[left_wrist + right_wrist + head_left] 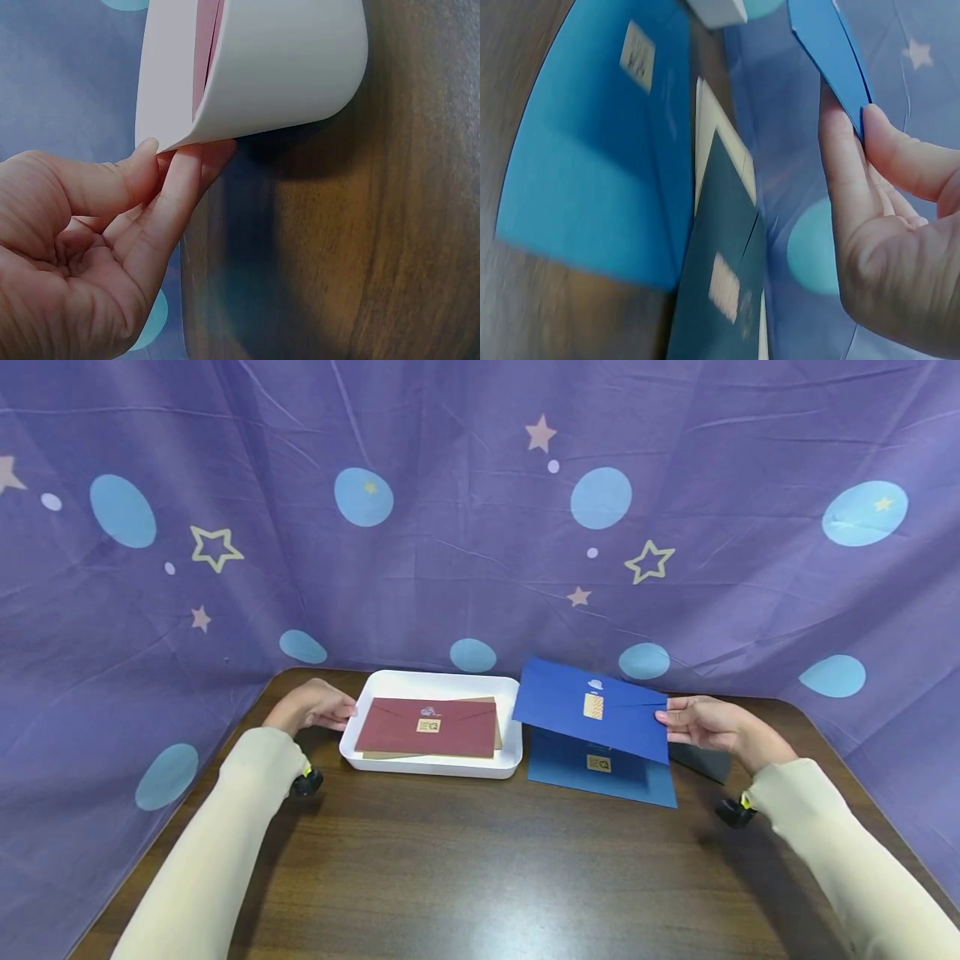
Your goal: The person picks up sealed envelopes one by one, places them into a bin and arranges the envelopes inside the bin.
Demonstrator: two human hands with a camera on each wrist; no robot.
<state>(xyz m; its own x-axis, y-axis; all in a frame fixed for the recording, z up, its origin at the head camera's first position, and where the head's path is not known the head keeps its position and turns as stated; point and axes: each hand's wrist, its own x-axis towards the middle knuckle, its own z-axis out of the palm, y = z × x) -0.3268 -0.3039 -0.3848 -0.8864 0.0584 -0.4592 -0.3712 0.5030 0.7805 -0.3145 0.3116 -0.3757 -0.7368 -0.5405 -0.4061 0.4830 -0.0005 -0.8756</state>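
Observation:
My right hand (705, 723) pinches the right edge of a royal blue envelope (558, 697), thumb on top and fingers beneath. That envelope is tilted above a teal-blue envelope (637, 783) lying on the table. My left hand (321, 705) grips the left end of a white tray (435, 768); in the left wrist view the thumb is at the tray's rim (176, 142) and the fingers are against its outside. Inside the tray a dark red envelope (390, 727) lies over a tan envelope (483, 700).
A dark green envelope (705, 225) and a cream envelope (718, 124) lie beside the teal-blue one, mostly covered in the head view. The brown wooden table (450, 860) ends at a purple cloth backdrop (465, 585).

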